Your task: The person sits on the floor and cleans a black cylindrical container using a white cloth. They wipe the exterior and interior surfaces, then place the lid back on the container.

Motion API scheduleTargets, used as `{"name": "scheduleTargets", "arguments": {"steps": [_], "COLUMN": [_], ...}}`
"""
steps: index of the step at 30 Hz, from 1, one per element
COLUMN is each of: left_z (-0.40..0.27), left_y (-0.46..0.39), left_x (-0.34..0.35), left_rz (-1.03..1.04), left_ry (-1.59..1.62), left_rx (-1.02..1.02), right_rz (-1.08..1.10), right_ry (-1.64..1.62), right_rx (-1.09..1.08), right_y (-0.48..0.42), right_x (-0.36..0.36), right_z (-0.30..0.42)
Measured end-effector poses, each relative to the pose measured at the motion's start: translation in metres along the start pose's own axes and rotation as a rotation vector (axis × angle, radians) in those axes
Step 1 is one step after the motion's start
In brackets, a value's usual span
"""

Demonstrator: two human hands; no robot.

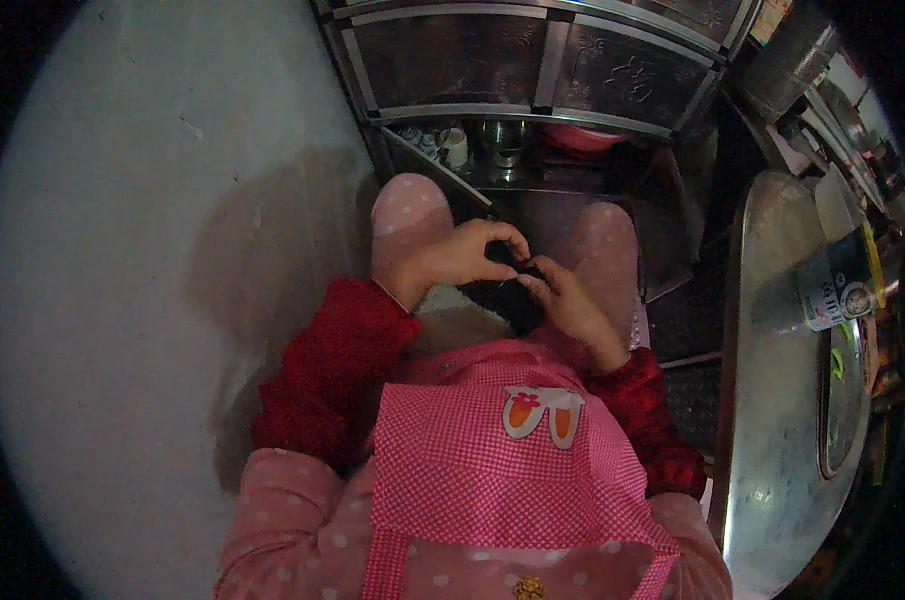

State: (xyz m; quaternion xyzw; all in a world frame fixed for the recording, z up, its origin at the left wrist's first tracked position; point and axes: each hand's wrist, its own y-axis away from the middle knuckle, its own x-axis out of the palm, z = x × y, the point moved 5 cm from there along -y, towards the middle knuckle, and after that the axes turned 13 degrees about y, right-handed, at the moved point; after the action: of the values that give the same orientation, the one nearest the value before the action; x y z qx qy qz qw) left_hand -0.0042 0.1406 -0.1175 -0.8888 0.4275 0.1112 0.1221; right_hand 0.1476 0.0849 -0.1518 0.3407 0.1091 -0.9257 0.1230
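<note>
My left hand [463, 259] is curled around the upper edge of a black piece of cloth [516, 304] between my knees. From the other side, the thumb and fingers of my right hand [568, 300] pinch the same dark material. The fingertips of both hands nearly meet. A thin pale glint shows at the left thumb, too small to identify. Below the left wrist lies a light grey, fabric-like piece [456, 311]; whether it joins the black cloth, I cannot tell. The pink checked apron [490, 465] covers my front, with dark red sleeves on both forearms.
Ahead stands a metal-framed cabinet [452, 64] whose lower compartment holds cups [452, 146] and a red basin [583, 137]. A steel countertop [771, 420] runs along the right, bearing a printed can [842, 285]. At left is a pale, flat surface [122, 262].
</note>
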Motion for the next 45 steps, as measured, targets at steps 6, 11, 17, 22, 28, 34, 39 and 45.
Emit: {"name": "scheduleTargets", "arguments": {"steps": [6, 11, 17, 22, 28, 34, 39, 45], "left_z": [0.018, 0.01, 0.015, -0.023, -0.036, -0.035, -0.016, -0.004], "left_y": [0.006, 0.011, 0.015, 0.019, 0.026, 0.032, 0.018, -0.023], "left_x": [-0.016, -0.003, 0.01, 0.01, 0.01, 0.013, 0.002, -0.016], "left_rz": [-0.301, -0.431, -0.625, -0.505, -0.449, -0.448, -0.467, -0.432], "left_ry": [-0.031, 0.126, -0.103, -0.291, -0.464, -0.462, -0.411, -0.691], "left_rx": [-0.353, -0.635, 0.085, 0.286, 0.351, 0.334, 0.257, 0.286], "right_rz": [-0.152, -0.314, -0.381, -0.384, -0.359, -0.284, -0.141, -0.008], "right_ry": [0.441, 0.78, 0.66, 0.524, 0.463, 0.417, 0.453, 0.521], "right_rx": [0.039, -0.204, -0.284, -0.318, -0.39, -0.372, -0.275, -0.093], "right_y": [-0.003, -0.002, 0.005, 0.012, 0.016, 0.013, -0.01, -0.049], "right_x": [-0.02, -0.011, -0.021, -0.032, -0.035, -0.028, -0.02, -0.022], "right_z": [0.02, 0.04, 0.05, 0.054, 0.059, 0.049, 0.022, -0.014]}}
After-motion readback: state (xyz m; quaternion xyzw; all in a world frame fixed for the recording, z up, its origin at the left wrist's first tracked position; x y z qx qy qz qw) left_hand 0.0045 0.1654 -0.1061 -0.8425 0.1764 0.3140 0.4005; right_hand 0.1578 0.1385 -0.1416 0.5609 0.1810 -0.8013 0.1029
